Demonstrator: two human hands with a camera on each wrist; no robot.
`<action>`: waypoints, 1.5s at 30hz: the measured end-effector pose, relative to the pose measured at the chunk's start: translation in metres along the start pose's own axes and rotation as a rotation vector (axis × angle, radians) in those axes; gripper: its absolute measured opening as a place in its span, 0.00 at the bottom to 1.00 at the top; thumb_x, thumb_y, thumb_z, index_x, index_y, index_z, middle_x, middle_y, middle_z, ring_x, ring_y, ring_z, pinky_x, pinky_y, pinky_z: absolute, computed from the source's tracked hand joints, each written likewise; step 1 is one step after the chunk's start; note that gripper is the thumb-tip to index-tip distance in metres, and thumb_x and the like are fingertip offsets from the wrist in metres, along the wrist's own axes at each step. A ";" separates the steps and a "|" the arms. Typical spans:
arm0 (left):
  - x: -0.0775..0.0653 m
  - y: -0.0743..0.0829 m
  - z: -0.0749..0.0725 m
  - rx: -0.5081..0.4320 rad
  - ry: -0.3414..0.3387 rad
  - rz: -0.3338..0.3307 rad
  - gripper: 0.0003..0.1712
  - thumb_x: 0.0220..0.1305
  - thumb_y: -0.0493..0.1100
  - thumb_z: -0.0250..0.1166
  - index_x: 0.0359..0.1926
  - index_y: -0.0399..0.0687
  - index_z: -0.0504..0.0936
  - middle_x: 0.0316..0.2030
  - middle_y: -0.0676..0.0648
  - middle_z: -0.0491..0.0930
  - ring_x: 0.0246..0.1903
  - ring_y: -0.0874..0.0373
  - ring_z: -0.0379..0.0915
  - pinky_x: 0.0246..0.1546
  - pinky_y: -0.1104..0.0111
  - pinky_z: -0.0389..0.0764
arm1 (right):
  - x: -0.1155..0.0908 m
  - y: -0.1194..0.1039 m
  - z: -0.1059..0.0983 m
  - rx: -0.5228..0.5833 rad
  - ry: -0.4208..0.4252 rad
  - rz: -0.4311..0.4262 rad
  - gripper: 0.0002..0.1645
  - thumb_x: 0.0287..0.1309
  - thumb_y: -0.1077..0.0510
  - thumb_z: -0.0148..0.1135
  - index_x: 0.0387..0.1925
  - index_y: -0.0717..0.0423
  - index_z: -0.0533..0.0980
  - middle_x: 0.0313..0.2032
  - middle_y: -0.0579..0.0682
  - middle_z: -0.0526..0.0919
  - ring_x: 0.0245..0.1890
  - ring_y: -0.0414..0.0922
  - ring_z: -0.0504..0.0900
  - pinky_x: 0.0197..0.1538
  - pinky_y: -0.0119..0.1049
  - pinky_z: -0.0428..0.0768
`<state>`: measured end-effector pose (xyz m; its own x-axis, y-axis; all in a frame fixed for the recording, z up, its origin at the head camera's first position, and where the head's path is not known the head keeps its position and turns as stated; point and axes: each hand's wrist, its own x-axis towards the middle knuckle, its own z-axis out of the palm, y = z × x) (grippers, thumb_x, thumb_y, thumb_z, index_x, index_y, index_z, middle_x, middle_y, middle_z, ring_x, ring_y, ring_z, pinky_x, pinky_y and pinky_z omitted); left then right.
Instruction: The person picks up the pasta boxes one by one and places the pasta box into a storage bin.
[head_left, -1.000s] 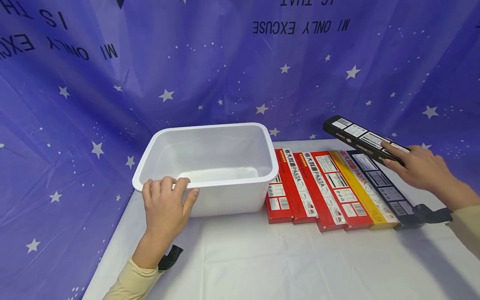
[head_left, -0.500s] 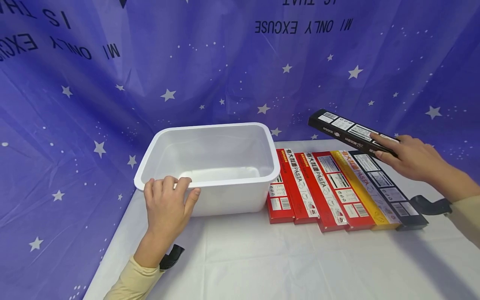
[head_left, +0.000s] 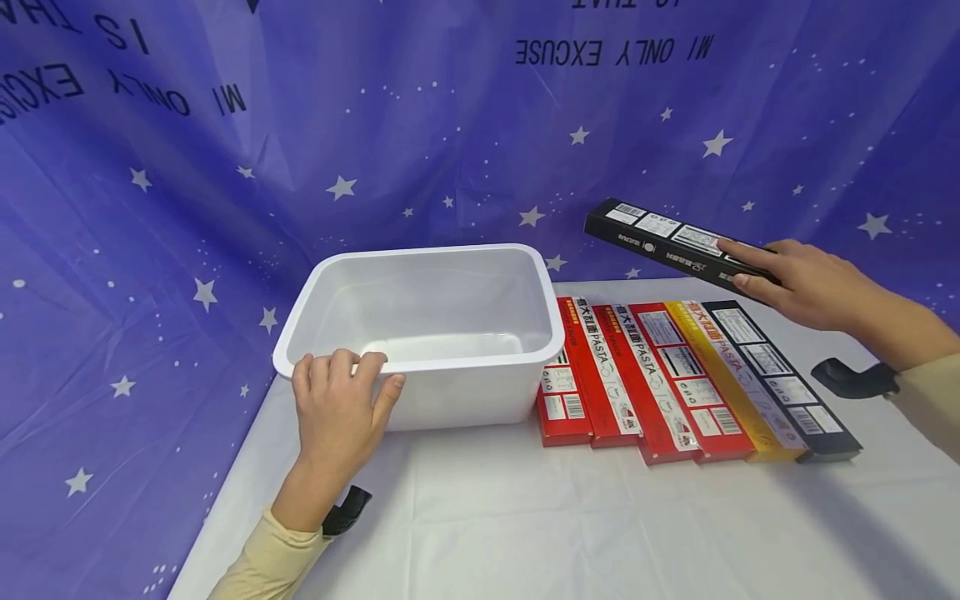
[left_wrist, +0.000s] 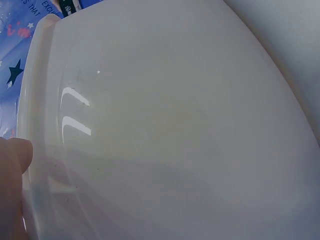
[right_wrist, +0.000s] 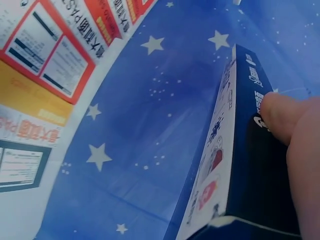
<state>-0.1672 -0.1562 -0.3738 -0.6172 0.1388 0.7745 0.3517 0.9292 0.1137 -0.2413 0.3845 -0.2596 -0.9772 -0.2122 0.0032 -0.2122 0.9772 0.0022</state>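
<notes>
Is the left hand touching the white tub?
Touching. In the head view, the left hand has its fingers curled over the near rim of the white tub, thumb against the outer wall.

White tub wall (left_wrist: 175, 130) fills view; fingertip (left_wrist: 12, 160) touching rim.

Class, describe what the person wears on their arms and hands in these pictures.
Both hands are bare: the left hand and the right hand wear no gloves and no rings that can be seen. Each arm is covered to the wrist by a pale yellow sleeve. A black wrist mount sits under the left wrist, and another under the right.
</notes>
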 end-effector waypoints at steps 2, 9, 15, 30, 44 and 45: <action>0.000 0.000 0.000 0.000 0.003 0.001 0.38 0.77 0.70 0.38 0.42 0.42 0.80 0.34 0.35 0.77 0.37 0.34 0.70 0.57 0.37 0.63 | 0.003 -0.003 -0.003 0.010 0.006 -0.011 0.39 0.77 0.40 0.46 0.81 0.43 0.48 0.65 0.79 0.64 0.60 0.78 0.66 0.54 0.79 0.68; 0.000 -0.001 0.000 0.004 0.005 0.002 0.39 0.77 0.70 0.38 0.42 0.42 0.80 0.34 0.35 0.77 0.37 0.34 0.70 0.57 0.37 0.63 | 0.014 -0.021 -0.015 0.007 0.031 -0.064 0.37 0.77 0.42 0.46 0.81 0.42 0.50 0.65 0.76 0.65 0.60 0.75 0.69 0.55 0.77 0.69; 0.000 -0.002 0.000 0.005 0.000 -0.004 0.40 0.76 0.70 0.38 0.43 0.42 0.81 0.34 0.35 0.77 0.37 0.34 0.70 0.57 0.37 0.63 | 0.024 -0.039 -0.025 0.005 0.042 -0.119 0.36 0.77 0.44 0.47 0.80 0.43 0.53 0.66 0.76 0.66 0.61 0.75 0.68 0.57 0.76 0.69; 0.000 -0.003 -0.002 0.007 -0.031 -0.016 0.42 0.76 0.71 0.36 0.44 0.43 0.81 0.35 0.36 0.77 0.38 0.34 0.70 0.59 0.36 0.62 | 0.048 -0.092 -0.037 0.015 0.071 -0.271 0.35 0.74 0.42 0.52 0.78 0.39 0.59 0.65 0.71 0.71 0.60 0.70 0.73 0.59 0.71 0.72; 0.000 -0.002 -0.002 0.018 -0.030 -0.007 0.26 0.66 0.61 0.55 0.43 0.44 0.81 0.35 0.36 0.78 0.38 0.35 0.71 0.59 0.36 0.64 | 0.073 -0.150 -0.042 0.033 0.097 -0.443 0.33 0.71 0.44 0.58 0.74 0.37 0.66 0.63 0.66 0.77 0.60 0.66 0.77 0.60 0.66 0.75; 0.000 -0.002 -0.001 0.018 -0.027 -0.006 0.26 0.66 0.62 0.55 0.43 0.44 0.81 0.35 0.36 0.78 0.38 0.35 0.71 0.59 0.36 0.64 | 0.076 -0.155 -0.042 0.035 0.099 -0.455 0.33 0.71 0.44 0.59 0.74 0.37 0.67 0.63 0.66 0.78 0.60 0.65 0.77 0.60 0.65 0.76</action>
<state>-0.1668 -0.1586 -0.3733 -0.6385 0.1418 0.7565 0.3348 0.9362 0.1070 -0.2823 0.2173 -0.2175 -0.7801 -0.6168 0.1050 -0.6209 0.7838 -0.0084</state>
